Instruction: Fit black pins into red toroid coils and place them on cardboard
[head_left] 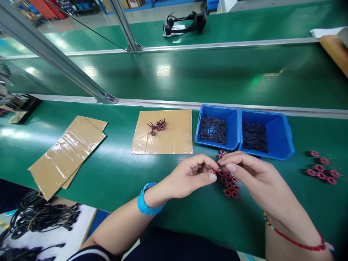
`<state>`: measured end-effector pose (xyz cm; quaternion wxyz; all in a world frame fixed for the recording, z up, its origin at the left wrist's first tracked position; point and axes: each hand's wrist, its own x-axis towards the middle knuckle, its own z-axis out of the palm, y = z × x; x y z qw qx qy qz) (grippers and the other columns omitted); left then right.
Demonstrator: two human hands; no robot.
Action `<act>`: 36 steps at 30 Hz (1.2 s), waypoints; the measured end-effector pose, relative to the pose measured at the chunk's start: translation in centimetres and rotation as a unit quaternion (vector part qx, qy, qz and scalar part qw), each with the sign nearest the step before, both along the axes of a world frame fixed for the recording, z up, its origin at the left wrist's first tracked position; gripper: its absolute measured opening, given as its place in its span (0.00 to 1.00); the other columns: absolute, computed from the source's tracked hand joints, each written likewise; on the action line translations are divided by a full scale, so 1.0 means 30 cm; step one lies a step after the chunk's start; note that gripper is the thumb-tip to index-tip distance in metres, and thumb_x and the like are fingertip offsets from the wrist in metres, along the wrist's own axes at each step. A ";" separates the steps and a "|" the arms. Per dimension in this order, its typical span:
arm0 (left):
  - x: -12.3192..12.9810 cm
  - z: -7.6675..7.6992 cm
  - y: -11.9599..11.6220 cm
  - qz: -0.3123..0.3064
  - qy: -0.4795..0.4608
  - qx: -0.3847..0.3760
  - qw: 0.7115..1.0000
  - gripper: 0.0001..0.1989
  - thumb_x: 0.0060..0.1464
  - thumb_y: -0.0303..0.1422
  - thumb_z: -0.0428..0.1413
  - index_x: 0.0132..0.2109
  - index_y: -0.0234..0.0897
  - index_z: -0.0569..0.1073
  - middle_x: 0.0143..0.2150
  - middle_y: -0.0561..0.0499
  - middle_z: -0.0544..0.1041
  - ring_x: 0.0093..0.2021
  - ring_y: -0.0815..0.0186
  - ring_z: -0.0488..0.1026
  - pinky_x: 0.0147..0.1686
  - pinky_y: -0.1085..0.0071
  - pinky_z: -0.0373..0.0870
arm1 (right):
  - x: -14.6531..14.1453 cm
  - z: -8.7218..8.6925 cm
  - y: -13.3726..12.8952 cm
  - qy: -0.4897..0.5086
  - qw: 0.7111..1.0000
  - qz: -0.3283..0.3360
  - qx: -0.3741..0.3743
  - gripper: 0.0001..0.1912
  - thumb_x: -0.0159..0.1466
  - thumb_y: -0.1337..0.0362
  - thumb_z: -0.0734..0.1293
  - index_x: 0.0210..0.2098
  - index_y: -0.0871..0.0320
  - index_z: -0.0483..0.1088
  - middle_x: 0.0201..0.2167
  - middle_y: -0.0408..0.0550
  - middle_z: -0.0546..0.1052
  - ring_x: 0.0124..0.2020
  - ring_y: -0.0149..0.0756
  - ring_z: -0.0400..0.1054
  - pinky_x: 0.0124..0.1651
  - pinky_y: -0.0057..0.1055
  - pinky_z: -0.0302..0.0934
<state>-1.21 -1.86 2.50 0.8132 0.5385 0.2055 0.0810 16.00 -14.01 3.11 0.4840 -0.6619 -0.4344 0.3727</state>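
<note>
My left hand (pixel 190 178) is closed in a pinch on a small red wound motor stator (pixel 213 171), mostly hidden by the fingers. Thumb and forefinger of my right hand (pixel 251 177) meet at a thin dark piece, seemingly a short black sleeve (pixel 219 166), right beside that stator. Below and between the hands lies a cluster of red-and-black stators (pixel 230 186). Just behind the hands stand a left blue bin (pixel 234 127) and a right blue bin (pixel 280 134), both holding many short black sleeves (pixel 213 129).
Several stators with dark leads (pixel 159 125) rest on a cardboard sheet (pixel 176 137). More stators (pixel 320 168) lie at the right. Two overlapping cardboard pieces (pixel 67 152) are at the left. A metal post (pixel 67 65) slants down to the rail behind the bench. Black cables (pixel 40 214) lie lower left.
</note>
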 end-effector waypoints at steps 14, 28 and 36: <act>0.003 -0.016 -0.002 0.024 -0.014 -0.011 1.000 0.11 0.57 0.37 0.63 0.42 0.36 0.72 0.33 0.54 0.67 0.34 0.71 0.63 0.37 0.70 0.62 | -0.046 -0.012 0.012 -0.173 0.981 -0.016 0.082 0.06 0.69 0.66 0.68 0.42 0.47 0.73 0.41 0.40 0.79 0.44 0.30 0.76 0.43 0.25 0.70; 0.020 -0.024 -0.027 0.121 -0.039 -0.042 0.991 0.11 0.56 0.36 0.65 0.42 0.36 0.76 0.36 0.52 0.75 0.38 0.70 0.71 0.42 0.70 0.68 | -0.130 -0.044 0.065 -0.527 0.818 -0.104 0.204 0.08 0.63 0.75 0.70 0.37 0.58 0.69 0.40 0.54 0.82 0.42 0.46 0.77 0.43 0.42 0.68; 0.013 -0.027 -0.011 0.140 -0.046 -0.060 0.987 0.13 0.57 0.37 0.64 0.46 0.36 0.75 0.37 0.51 0.76 0.34 0.71 0.72 0.38 0.71 0.69 | -0.094 -0.044 0.041 -0.233 0.950 -0.118 0.171 0.13 0.68 0.69 0.66 0.49 0.49 0.75 0.52 0.50 0.80 0.57 0.46 0.73 0.59 0.49 0.65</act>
